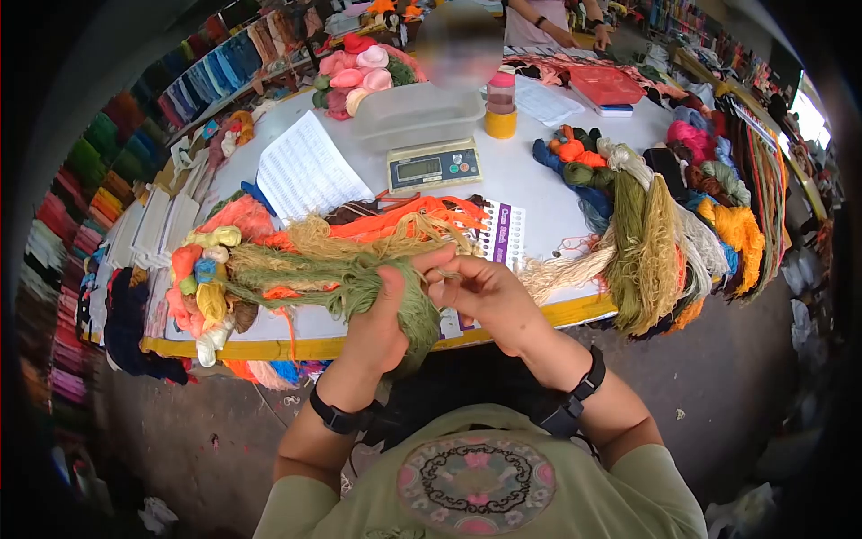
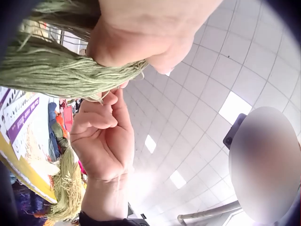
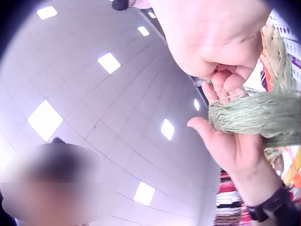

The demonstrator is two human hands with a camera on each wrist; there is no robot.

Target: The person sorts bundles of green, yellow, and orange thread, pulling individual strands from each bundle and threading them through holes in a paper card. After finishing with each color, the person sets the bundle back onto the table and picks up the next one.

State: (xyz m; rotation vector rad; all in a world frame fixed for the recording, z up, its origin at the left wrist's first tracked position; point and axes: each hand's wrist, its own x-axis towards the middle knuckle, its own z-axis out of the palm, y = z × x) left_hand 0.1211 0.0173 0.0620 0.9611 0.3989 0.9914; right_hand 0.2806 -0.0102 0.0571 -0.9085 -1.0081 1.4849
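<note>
A hank of muted green thread point(image 1: 417, 319) hangs over my left hand point(image 1: 382, 325) above the table's front edge. The left hand holds it, thumb raised in front and fingers behind. In the right wrist view, the looped end of the green hank point(image 3: 254, 113) crosses the left palm point(image 3: 230, 148). My right hand point(image 1: 498, 301) meets the left fingertips, its thumb and forefinger pinching fine strands at the hank's end. The left wrist view shows the right hand point(image 2: 106, 136) just below the hank point(image 2: 56, 73), its other fingers curled.
Multicoloured hanks point(image 1: 211, 287) and orange thread point(image 1: 422, 216) lie at left. Behind are a digital scale point(image 1: 435, 165), plastic bin point(image 1: 417, 117), printed sheets point(image 1: 305, 171) and a bottle point(image 1: 501, 99). A purple-and-white punched card point(image 1: 505, 235) and more hanks point(image 1: 646, 242) lie right. Another person stands across the table.
</note>
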